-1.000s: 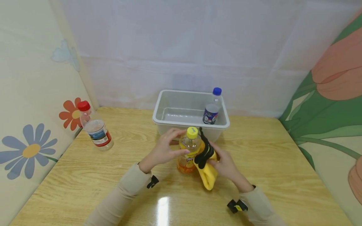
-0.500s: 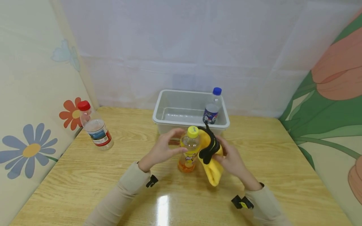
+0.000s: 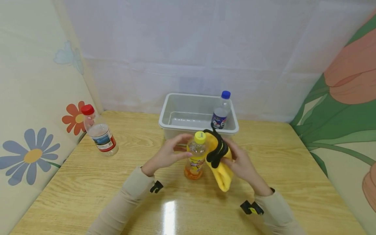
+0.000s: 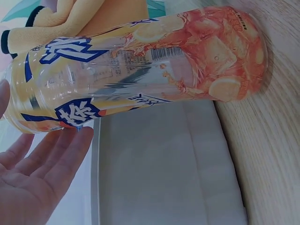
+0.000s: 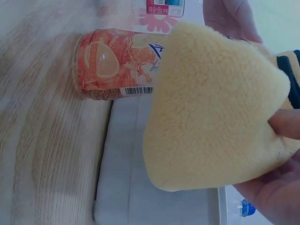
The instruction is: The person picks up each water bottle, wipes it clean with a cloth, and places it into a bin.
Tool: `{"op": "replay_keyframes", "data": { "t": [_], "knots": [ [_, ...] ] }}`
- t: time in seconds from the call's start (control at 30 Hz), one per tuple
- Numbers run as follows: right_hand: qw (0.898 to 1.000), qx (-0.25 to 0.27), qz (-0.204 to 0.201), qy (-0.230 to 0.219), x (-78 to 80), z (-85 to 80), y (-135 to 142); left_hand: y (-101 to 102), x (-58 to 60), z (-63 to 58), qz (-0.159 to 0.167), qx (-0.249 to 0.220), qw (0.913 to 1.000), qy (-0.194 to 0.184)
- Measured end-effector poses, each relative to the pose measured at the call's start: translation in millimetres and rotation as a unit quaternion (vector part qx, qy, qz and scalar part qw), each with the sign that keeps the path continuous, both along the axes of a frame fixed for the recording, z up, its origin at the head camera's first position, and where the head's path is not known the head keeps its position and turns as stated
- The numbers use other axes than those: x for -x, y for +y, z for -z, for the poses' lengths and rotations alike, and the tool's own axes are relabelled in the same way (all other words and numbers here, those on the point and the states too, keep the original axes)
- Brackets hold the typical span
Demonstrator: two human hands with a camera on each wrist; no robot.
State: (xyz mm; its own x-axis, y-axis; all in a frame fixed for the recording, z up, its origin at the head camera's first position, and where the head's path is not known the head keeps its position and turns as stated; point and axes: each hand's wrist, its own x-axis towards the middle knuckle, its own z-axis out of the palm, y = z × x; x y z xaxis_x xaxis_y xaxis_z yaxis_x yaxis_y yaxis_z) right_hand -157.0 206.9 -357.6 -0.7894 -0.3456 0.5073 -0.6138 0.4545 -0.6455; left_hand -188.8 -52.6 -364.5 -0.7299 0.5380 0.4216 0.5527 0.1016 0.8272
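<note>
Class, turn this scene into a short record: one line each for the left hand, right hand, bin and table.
Left hand: holds the yellow-capped bottle, which is upright
Right hand: grips a fuzzy yellow cloth with black trim, beside that bottle
Bin: pale grey, holds the blue-capped bottle
Table: wood-grained; the red-capped bottle stands on it, far to the person's left

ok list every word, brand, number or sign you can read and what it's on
"冰", on the yellow-capped bottle, left wrist view
"茶", probably, on the same bottle
Too small or blurred to read: that bottle's other print, the digits by its barcode, the print on its cap, and the labels on the red-capped bottle and blue-capped bottle
</note>
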Motion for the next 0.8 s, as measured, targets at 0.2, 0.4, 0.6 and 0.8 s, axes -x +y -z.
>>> {"op": "replay_keyframes", "data": {
  "t": [0.2, 0.4, 0.6, 0.8],
  "knots": [
    [0.999, 0.000, -0.024, 0.023, 2.0, -0.4, -5, -1, -0.8, -0.9, -0.005, 0.009, 0.9999, 0.011],
    [0.999, -0.018, -0.021, 0.021, 2.8, 0.7, -7, 0, -3.3, -2.4, -0.006, 0.007, 0.9994, 0.033],
    [0.999, -0.039, -0.018, 0.022, 3.2, -0.2, -11, 2, -6.4, -2.4, -0.012, -0.005, 0.9991, 0.040],
    [0.998, -0.054, -0.010, 0.024, 4.1, 0.9, -13, 5, -9.0, -2.5, -0.018, -0.006, 0.9988, 0.045]
  ]
}}
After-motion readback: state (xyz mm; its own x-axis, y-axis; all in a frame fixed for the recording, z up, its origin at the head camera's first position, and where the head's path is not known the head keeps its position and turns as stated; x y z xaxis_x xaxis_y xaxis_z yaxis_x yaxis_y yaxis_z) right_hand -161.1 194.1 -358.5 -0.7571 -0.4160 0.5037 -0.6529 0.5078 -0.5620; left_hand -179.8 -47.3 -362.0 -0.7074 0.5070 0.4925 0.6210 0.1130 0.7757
